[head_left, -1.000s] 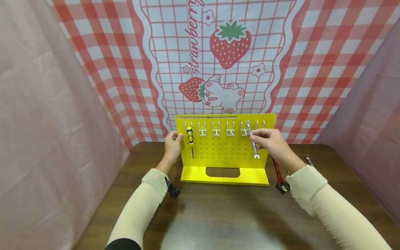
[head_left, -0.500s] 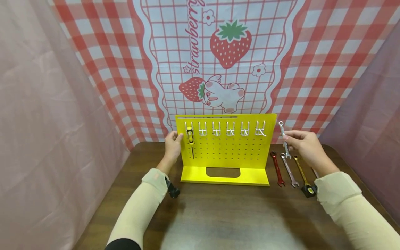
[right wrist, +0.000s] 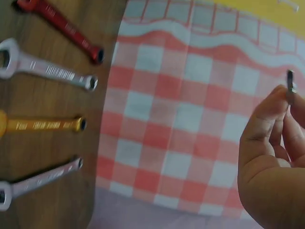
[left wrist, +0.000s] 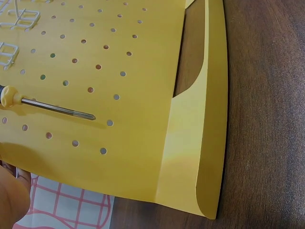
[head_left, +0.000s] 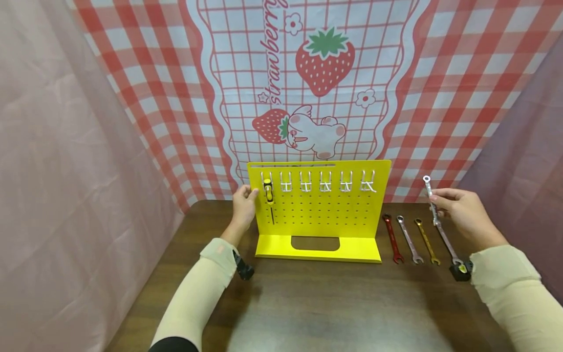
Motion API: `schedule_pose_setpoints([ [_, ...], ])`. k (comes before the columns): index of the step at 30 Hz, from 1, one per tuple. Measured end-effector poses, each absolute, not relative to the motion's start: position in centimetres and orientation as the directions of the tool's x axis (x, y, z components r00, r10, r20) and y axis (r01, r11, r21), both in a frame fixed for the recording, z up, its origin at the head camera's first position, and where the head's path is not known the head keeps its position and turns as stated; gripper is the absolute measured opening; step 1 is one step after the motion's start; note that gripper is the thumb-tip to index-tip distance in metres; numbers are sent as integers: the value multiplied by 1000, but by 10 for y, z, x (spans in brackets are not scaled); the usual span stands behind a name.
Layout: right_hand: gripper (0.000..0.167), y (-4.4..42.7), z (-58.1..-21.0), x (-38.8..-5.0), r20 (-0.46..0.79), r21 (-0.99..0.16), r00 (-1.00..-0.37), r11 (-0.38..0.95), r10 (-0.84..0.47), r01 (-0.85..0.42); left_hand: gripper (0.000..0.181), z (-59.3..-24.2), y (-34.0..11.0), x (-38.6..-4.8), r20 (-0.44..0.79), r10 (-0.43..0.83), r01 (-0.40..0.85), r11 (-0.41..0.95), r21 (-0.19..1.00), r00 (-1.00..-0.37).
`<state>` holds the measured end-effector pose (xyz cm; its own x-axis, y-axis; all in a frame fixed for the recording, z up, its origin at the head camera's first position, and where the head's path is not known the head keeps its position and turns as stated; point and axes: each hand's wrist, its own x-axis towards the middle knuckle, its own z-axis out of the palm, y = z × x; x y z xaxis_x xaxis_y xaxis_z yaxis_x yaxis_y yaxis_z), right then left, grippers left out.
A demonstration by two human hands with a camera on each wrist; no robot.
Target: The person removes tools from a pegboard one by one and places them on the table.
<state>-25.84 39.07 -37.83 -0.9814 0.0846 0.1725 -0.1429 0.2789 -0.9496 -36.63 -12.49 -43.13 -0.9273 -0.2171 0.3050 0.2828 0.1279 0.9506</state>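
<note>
My left hand point(head_left: 243, 210) grips the left edge of a yellow pegboard stand point(head_left: 323, 210); in the left wrist view only part of that hand point(left wrist: 12, 198) shows at the lower left. A yellow-and-black screwdriver point(head_left: 268, 190) hangs tip down on the leftmost hook. Off to the board's right, my right hand point(head_left: 469, 215) pinches a silver combination wrench point(head_left: 430, 194) in the air, ring end up. On the table below lie a red wrench point(head_left: 393, 239), a silver wrench point(head_left: 409, 238), a gold wrench point(head_left: 426, 240) and another silver wrench point(head_left: 447, 243) partly behind the hand.
Several white wire hooks point(head_left: 325, 183) line the upper board. The brown wooden table point(head_left: 316, 303) reaches toward me. A red-checked strawberry cloth point(head_left: 444, 107) hangs behind, and pink curtains point(head_left: 88, 171) close both sides. A small black camera point(head_left: 460, 271) sits at my right wrist.
My right hand has moved away from the board to the right, still holding the silver wrench, uncovering the hooks and the wrenches on the table. My left hand has stayed on the board's edge.
</note>
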Motion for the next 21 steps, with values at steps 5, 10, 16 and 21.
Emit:
schedule_pose_setpoints([
  [5,29,412,-390,-263,120,-944,-991,314,57,-97,13,-434,-126,-367,304,-218,282,125,951,-928],
  [10,33,432,-406,-266,65,-926,-995,376,71,-34,13,-434,-126,-366,297,-210,275,127,953,-931],
  [16,21,461,-433,-267,31,-885,-995,465,99,19,13,-434,-126,-366,299,-208,277,130,952,-931],
  [21,51,483,-453,-266,-11,-774,-992,626,129,90,14,-434,-126,-367,312,-201,290,132,948,-929],
])
